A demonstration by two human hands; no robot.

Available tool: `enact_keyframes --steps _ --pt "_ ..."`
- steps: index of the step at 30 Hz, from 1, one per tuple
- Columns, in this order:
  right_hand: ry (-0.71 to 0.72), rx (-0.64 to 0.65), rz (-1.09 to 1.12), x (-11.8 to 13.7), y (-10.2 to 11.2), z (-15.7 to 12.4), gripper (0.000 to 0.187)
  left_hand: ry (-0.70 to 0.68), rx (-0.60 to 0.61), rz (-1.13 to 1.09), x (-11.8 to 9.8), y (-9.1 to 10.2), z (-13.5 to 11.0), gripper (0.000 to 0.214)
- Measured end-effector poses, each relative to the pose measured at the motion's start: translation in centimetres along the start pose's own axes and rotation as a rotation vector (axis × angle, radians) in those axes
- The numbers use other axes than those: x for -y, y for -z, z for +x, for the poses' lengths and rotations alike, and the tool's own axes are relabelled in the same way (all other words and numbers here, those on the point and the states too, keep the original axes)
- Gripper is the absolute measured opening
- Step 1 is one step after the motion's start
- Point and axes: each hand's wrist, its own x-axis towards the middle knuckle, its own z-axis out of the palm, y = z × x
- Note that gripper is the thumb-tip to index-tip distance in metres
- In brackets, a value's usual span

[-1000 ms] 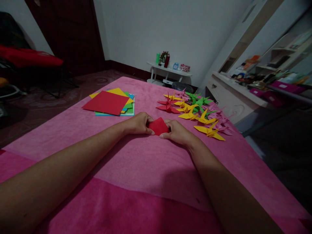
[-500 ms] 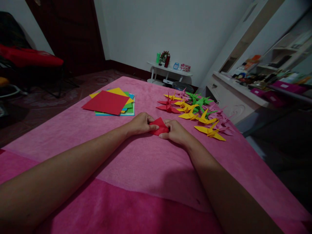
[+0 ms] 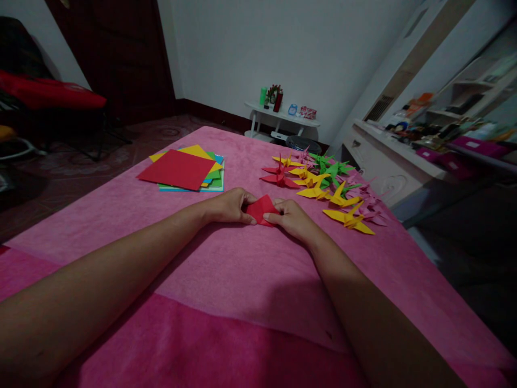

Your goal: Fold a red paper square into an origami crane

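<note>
A small folded piece of red paper (image 3: 262, 207) lies on the pink cloth (image 3: 226, 269) between my two hands. My left hand (image 3: 228, 206) pinches its left side with closed fingers. My right hand (image 3: 291, 218) pinches its right edge, thumb on top. Behind the hands to the left rests a stack of coloured paper sheets (image 3: 183, 170) with a red sheet on top. To the right stand several finished paper cranes (image 3: 323, 183) in red, yellow, green and pink.
The cloth's right edge drops off beside a white dresser (image 3: 388, 161) crowded with small items. A small white shelf (image 3: 283, 123) with bottles stands at the far wall. A dark chair with a red cushion (image 3: 52, 97) is at the far left.
The red paper has gone from a flat diamond shape to a narrower fold. Both hands have stayed in place, with only the fingers shifting on the paper.
</note>
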Motion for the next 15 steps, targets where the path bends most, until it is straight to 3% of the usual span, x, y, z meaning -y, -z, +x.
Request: enact_keyframes --steps 6,15 --pt "-0.031 0.039 0.01 0.1 0.23 -0.31 0.014 -0.012 0.068 -0.014 0.2 0.67 -0.08 0.012" --pt "-0.087 -0.008 -0.074 0.57 -0.18 -0.63 0.017 0.029 -0.06 0.138 -0.1 -0.19 0.06 0.016"
